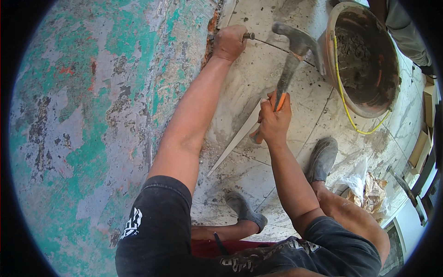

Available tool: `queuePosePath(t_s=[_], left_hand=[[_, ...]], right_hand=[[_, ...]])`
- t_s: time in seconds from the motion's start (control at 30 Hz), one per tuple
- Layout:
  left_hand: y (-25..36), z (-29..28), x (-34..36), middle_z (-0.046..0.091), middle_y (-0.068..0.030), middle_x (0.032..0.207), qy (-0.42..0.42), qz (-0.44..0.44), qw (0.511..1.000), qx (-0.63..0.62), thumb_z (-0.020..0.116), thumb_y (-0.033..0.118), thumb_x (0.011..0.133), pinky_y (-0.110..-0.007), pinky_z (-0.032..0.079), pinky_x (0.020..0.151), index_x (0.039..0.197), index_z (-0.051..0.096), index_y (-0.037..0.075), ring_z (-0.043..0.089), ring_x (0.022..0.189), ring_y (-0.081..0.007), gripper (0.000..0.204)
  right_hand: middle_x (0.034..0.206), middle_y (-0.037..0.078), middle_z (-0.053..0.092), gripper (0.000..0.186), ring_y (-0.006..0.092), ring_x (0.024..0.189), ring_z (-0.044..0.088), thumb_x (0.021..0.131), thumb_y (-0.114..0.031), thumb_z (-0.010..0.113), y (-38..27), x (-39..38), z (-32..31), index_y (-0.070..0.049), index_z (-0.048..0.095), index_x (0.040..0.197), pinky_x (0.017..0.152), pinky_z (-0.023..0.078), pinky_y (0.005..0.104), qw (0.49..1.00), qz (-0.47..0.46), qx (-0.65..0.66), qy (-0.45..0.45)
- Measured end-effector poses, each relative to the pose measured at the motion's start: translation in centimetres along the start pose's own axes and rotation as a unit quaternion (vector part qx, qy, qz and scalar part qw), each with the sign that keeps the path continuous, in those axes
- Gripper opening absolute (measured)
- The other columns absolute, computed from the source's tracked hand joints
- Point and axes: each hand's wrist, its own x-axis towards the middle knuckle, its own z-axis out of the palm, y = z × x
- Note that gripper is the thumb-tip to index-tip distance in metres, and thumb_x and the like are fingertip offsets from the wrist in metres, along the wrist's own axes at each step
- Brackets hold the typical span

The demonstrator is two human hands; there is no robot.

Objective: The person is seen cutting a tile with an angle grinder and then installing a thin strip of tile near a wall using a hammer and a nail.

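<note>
My left hand [228, 42] is closed around a metal chisel [248, 35] at the foot of the peeling green wall [92, 115], its tip against the exposed brick edge. My right hand [273, 121] grips the orange handle of a hammer [288, 69], whose dusty steel head [295, 37] is raised to the right of the chisel. A thin white tile sliver [237, 138] lies on the tiled floor [258, 78] under my right hand.
An orange bucket [369, 108] of grey mortar with a yellow handle stands at top right. My two dusty shoes [322, 158] rest on the floor. Crumpled plastic and paper [364, 184] lie at right. Another person's sleeve [408, 34] shows beyond the bucket.
</note>
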Motion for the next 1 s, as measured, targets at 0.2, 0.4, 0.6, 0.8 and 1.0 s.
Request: queuePosePath(t_s=[0.2, 0.4, 0.6, 0.8, 1.0], left_hand=[[-0.1, 0.1, 0.2, 0.063, -0.0130, 0.080, 0.019, 0.007, 1.000, 0.001, 0.071, 0.013, 0.076, -0.045, 0.050, 0.066, 0.081, 0.061, 0.010, 0.063, 0.078, -0.0360, 0.013], [-0.8, 0.0, -0.2, 0.063, -0.0138, 0.076, 0.040, 0.001, 0.999, -0.008, 0.069, 0.013, 0.078, -0.046, 0.050, 0.064, 0.081, 0.063, 0.010, 0.063, 0.073, -0.0371, 0.008], [-0.9, 0.4, -0.7, 0.064, -0.0144, 0.077, 0.054, -0.002, 0.998, -0.033, 0.068, 0.016, 0.080, -0.046, 0.050, 0.063, 0.077, 0.063, 0.010, 0.063, 0.073, -0.0369, 0.008], [-0.2, 0.9, -0.1, 0.063, -0.0153, 0.077, 0.025, 0.017, 0.999, -0.013, 0.067, 0.017, 0.079, -0.046, 0.051, 0.064, 0.077, 0.062, 0.009, 0.063, 0.073, -0.0376, 0.009], [-1.2, 0.6, -1.5, 0.062, -0.0162, 0.075, 0.002, -0.003, 1.000, 0.007, 0.067, 0.017, 0.079, -0.046, 0.048, 0.061, 0.076, 0.060, 0.009, 0.061, 0.072, -0.0389, 0.010]], right_hand=[[0.076, 0.005, 0.056, 0.016, 0.0126, 0.065, 0.052, 0.087, -0.007, 0.059, 1.5, 0.5, 0.3, -0.002, 0.051, 0.099, 0.061, 0.044, 0.0285, 0.997, -0.034, -0.065, 0.003], [0.078, 0.008, 0.057, 0.016, 0.0163, 0.067, 0.055, 0.086, -0.009, 0.059, 0.3, 1.2, 1.5, -0.001, 0.051, 0.098, 0.065, 0.047, 0.0319, 0.986, -0.054, -0.153, -0.033], [0.077, 0.013, 0.059, 0.014, 0.0219, 0.065, 0.057, 0.086, -0.010, 0.058, 1.9, 0.6, 0.6, 0.000, 0.051, 0.093, 0.064, 0.048, 0.0350, 0.961, -0.169, -0.215, -0.033], [0.073, 0.008, 0.056, 0.014, 0.0160, 0.067, 0.054, 0.085, -0.010, 0.059, 1.1, 0.9, 0.3, -0.001, 0.051, 0.091, 0.063, 0.046, 0.0311, 0.998, -0.023, -0.062, -0.019], [0.071, 0.003, 0.054, 0.011, 0.0093, 0.064, 0.052, 0.086, -0.002, 0.059, 0.0, -0.6, 0.6, -0.003, 0.051, 0.094, 0.061, 0.044, 0.0208, 0.995, 0.004, 0.101, 0.015]])
